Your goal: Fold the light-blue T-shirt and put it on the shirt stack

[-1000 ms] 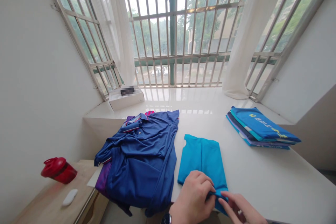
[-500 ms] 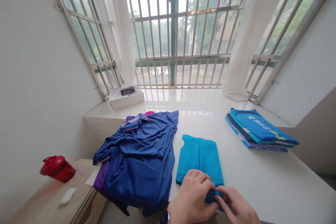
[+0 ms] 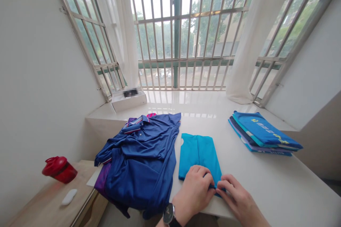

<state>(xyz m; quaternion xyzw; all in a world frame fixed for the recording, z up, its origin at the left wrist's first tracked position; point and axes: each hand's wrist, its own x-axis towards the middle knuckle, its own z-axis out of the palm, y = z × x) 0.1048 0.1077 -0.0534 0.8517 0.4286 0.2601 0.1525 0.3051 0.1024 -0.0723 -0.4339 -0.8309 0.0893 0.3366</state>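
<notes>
Left hand (image 3: pixel 193 193) and right hand (image 3: pixel 238 198) close together, both pinching the near edge of a folded turquoise knit shirt (image 3: pixel 199 156), lying flat on a glossy white stone ledge (image 3: pixel 266 181). Rumpled navy polo shirt (image 3: pixel 141 159) just left; stack of folded blue shirts (image 3: pixel 263 133) well right.

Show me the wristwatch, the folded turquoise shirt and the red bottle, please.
wristwatch (image 3: pixel 168 214): head view, on its dark dial.
folded turquoise shirt (image 3: pixel 199 154): head view, on the middle of the folded fabric.
red bottle (image 3: pixel 66 173): head view, on its body, below the lid.
</notes>
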